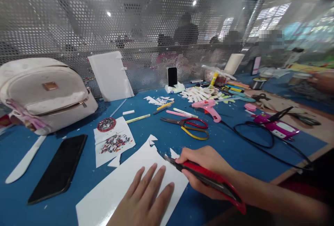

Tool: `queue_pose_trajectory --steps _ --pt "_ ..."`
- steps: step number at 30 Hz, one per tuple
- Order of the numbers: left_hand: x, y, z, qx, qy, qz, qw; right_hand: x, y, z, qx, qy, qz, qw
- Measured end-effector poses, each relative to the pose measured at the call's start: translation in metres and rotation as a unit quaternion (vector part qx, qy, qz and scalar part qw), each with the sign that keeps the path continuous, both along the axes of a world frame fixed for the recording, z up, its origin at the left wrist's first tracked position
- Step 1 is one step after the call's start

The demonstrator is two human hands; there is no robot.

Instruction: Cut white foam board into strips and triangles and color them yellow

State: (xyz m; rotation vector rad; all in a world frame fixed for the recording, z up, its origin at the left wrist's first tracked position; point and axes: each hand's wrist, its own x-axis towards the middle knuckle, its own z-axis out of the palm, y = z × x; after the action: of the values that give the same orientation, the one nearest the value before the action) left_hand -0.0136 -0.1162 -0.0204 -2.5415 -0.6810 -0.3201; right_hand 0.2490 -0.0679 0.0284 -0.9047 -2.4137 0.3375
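A white sheet point(101, 198) of board or stiff paper lies on the blue table in front of me, its far edge cut unevenly. My left hand point(146, 198) rests flat on the sheet with its fingers stretched out. In my right hand point(208, 166) is a red and black utility knife point(214, 180), gripped along the handle. The blade's tip is at the sheet's far right edge, beside small white offcuts point(174, 153). Just beyond lie scissors point(188, 124) with one red and one yellow handle.
Left of the sheet are a black phone point(58, 168), a white plastic knife point(24, 161), loose gems on paper point(116, 144) and a pale backpack point(49, 93). Farther right lie a pink glue gun point(207, 108), its black cable and a purple device point(278, 125). A perforated metal panel point(141, 34) stands behind.
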Motion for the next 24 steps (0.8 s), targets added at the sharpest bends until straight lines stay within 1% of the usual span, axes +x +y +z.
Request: queue_pose_trajectory --steps 3,5,9,13,16,18,20,22,24 --pt "-0.003 0.003 -0.004 -0.002 -0.011 -0.008 1.0 -0.001 0.001 -0.001 0.033 -0.024 0.049 0.998" --pt "-0.006 0.004 -0.006 -0.008 -0.016 -0.01 1.0 -0.001 0.003 -0.002 0.046 -0.041 0.066 0.996" --pt "-0.009 0.003 -0.01 -0.046 -0.005 -0.008 0.999 0.0 0.005 -0.008 0.027 -0.067 0.083 0.994" --pt "-0.009 0.002 -0.011 -0.085 -0.024 -0.004 0.996 0.001 0.004 -0.012 0.031 -0.052 0.097 0.993" --pt "-0.008 0.002 -0.011 -0.107 -0.042 -0.004 0.993 0.003 0.001 -0.012 0.042 -0.036 0.113 0.992" --pt "-0.008 0.001 -0.011 -0.109 -0.038 -0.003 0.993 0.005 -0.002 -0.01 0.027 -0.032 0.118 0.992" --pt "-0.008 0.001 -0.01 -0.111 -0.027 -0.002 0.993 0.006 -0.005 -0.007 -0.01 -0.036 0.121 0.992" --pt "-0.008 0.001 -0.01 -0.112 -0.02 0.0 0.994 0.007 -0.008 -0.004 -0.043 -0.045 0.115 0.991" --pt "-0.008 0.002 -0.009 -0.107 -0.014 0.004 0.994 0.007 -0.011 0.0 -0.061 -0.054 0.105 0.991"
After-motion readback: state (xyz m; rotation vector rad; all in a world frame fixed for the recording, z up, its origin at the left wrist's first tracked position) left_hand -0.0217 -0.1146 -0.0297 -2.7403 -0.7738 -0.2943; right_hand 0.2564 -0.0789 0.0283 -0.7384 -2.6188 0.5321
